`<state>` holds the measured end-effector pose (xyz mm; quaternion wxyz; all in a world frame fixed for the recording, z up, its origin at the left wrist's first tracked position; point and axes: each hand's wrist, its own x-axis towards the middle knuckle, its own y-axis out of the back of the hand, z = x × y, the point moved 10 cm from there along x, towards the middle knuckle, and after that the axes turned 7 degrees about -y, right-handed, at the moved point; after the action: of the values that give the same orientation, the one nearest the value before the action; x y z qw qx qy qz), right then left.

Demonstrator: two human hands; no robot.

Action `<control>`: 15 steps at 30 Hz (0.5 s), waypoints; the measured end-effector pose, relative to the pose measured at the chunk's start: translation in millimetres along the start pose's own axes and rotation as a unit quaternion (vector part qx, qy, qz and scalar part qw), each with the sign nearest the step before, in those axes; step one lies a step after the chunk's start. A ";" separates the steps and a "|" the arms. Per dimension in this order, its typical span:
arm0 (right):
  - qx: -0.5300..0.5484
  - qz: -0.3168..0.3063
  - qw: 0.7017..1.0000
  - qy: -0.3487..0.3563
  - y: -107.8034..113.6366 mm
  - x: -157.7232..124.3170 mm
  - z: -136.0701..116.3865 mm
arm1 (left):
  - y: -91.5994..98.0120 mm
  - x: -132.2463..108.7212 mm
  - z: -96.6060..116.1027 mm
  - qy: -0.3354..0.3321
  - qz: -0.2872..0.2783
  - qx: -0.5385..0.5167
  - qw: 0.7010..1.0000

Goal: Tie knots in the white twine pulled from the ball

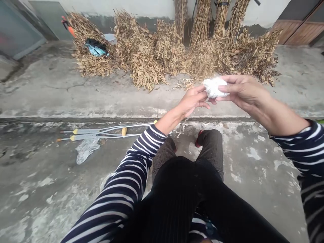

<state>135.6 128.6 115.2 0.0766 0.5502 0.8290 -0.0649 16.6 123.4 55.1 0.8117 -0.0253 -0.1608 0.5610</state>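
Note:
A small white ball of string [214,87], wound into an uneven bundle, is held up in front of me above the concrete step. My right hand [241,88] grips it from the right, thumb on the near face and fingers around it. At its left side are the fingers of my left hand [193,99], index and thumb closed against the ball while the lower fingers curl loosely. Whether a strand runs between those fingertips is too small to tell. Thin white strands [181,130] show below my left hand, near my feet.
Dried plant stalks [144,50] lean along the wall behind the step [50,91]. A blue and black cloth [96,49] lies on them at left. A pair of crutches [108,133] and a clear plastic bag [87,148] lie on the lower ground to my left.

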 end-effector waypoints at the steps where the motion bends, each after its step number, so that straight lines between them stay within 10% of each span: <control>1: 0.009 -0.005 1.000 0.000 -3.6 6.2 2.1 | -1.9 -7.4 2.5 0.004 0.011 -0.012 1.000; 9: 0.100 0.173 0.978 -0.064 24.5 3.0 11.3 | 33.0 -37.4 -44.3 0.060 0.044 0.007 0.997; 15: 0.139 0.284 0.949 0.014 110.7 8.6 5.5 | 59.6 -56.1 -85.2 0.113 0.012 0.022 0.993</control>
<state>234.7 178.0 105.5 0.0029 0.7686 0.6226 -0.1469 -30.4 105.7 -51.8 0.8180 -0.0732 -0.0554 0.5679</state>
